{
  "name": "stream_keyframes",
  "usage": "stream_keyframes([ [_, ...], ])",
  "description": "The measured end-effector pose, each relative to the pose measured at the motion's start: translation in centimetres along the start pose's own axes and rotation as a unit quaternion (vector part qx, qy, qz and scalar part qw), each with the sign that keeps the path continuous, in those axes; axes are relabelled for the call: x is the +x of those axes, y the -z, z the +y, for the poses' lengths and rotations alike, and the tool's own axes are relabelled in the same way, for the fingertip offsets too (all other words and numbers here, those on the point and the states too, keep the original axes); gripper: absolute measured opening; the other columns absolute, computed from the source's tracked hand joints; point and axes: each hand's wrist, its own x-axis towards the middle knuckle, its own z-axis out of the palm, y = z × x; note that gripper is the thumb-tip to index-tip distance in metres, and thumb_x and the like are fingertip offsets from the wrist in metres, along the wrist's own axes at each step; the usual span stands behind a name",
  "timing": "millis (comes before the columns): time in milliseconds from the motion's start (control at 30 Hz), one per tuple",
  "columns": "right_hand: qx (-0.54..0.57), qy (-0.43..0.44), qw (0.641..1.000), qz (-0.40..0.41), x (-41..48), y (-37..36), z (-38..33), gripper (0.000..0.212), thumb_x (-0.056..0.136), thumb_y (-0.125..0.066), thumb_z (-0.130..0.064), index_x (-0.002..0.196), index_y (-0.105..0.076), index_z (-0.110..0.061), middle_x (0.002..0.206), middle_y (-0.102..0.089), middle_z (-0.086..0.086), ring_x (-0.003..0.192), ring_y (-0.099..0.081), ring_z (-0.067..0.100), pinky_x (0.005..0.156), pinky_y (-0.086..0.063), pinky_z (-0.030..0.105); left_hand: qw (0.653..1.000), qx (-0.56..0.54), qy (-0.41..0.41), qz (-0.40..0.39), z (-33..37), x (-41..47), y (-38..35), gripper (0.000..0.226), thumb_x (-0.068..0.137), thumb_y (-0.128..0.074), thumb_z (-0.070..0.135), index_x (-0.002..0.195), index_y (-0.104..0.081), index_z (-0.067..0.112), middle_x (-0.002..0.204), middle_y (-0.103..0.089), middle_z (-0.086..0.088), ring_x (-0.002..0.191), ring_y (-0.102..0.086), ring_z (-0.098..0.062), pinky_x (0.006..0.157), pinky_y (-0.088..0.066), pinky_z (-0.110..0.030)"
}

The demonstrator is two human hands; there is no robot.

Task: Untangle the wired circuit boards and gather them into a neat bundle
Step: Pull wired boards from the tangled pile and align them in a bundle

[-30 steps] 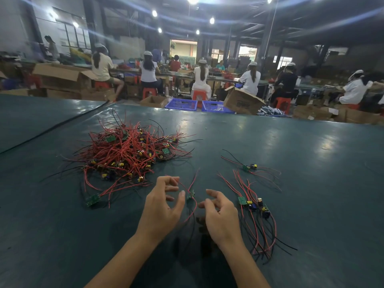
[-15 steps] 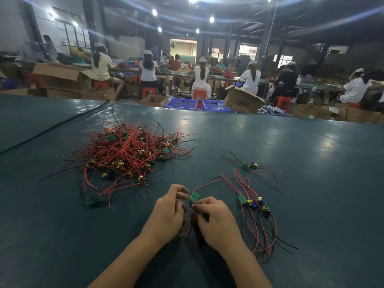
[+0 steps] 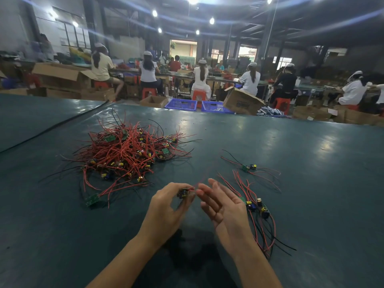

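Left grip (image 3: pixel 166 208) pinches one board (image 3: pixel 184 193), right of the tangled pile (image 3: pixel 128 150); right grip (image 3: pixel 225 210) open, fingers straight — we'd draw its red wires (image 3: pixel 195 186) out gently.

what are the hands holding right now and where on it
The left hand pinches a small board by its body. The right hand is open, holding nothing.

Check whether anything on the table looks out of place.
One wired circuit board lies alone, apart from the small bundle by the right hand. Another board lies just outside the tangled pile, at its near edge.
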Motion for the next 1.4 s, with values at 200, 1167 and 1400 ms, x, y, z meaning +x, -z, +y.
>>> stream_keyframes([
  [200, -0.220, 0.064, 0.973, -0.035, -0.6, -0.5, 1.3, 0.043, 0.083, -0.058, 0.016, 0.106, -0.072, -0.017, 0.085, -0.071, 0.000, 0.064, -0.056, 0.007, 0.052, -0.046, 0.020, 0.999, 0.027, -0.031, 0.004, 0.6, 0.7, 0.9, 0.025, 0.091, -0.057, 0.041, 0.109, -0.067, 0.025, 0.084, -0.058, 0.015, 0.071, -0.057, -0.008, 0.064, -0.046, -0.023],
  [1167, -0.007, -0.072, 0.997, 0.042, -1.2, -1.4, 1.4, 0.014, 0.074, -0.074, -0.021, 0.075, -0.079, -0.009, 0.080, -0.074, 0.009, 0.060, -0.067, 0.011, 0.049, -0.052, 0.020, 0.957, -0.209, 0.201, 0.011, 1.9, 0.1, -0.8, 0.033, 0.088, -0.049, 0.047, 0.110, -0.065, 0.029, 0.076, -0.069, 0.008, 0.067, -0.063, -0.006, 0.058, -0.048, -0.018],
  [1400, -0.147, -0.023, 0.983, 0.106, -0.9, -1.1, 1.5, 0.019, 0.084, -0.073, -0.022, 0.067, -0.078, -0.015, 0.071, -0.073, 0.002, 0.051, -0.057, 0.005, 0.049, -0.047, 0.021, 0.899, -0.297, 0.322, 0.000, 1.9, 0.7, -0.9, 0.026, 0.066, -0.073, 0.043, 0.070, -0.078, 0.018, 0.068, -0.073, -0.006, 0.055, -0.062, -0.009, 0.054, -0.051, -0.018],
])
